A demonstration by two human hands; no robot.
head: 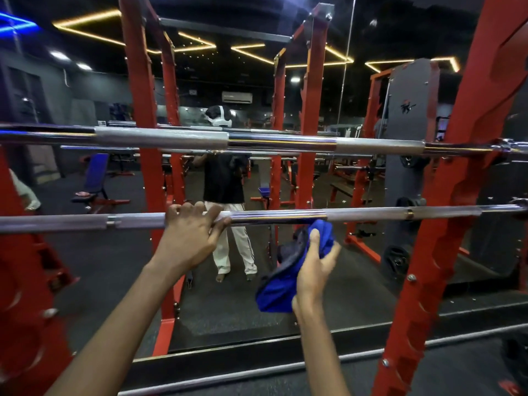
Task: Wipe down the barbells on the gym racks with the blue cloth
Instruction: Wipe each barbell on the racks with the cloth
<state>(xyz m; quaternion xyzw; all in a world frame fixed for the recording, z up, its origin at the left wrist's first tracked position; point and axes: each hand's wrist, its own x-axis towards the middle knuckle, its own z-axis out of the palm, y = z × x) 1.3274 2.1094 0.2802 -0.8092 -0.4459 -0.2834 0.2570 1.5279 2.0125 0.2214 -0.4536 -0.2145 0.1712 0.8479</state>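
Observation:
Two chrome barbells lie across a red rack in front of me. The upper barbell [160, 139] runs at head height. The lower barbell [357, 215] crosses at chest height. My left hand [191, 233] grips the lower bar near its middle, fingers curled over the top. My right hand [315, 267] holds the bunched blue cloth [281, 290] just below the lower bar, to the right of my left hand. The top of the cloth reaches up close to the bar's underside; I cannot tell whether it touches.
Red rack uprights stand at the left [25, 281] and right [445, 224]. A wall mirror [114, 267] behind the rack reflects a standing person, benches and more racks. A dark weight plate holder [408, 172] sits at the right. Black floor lies below.

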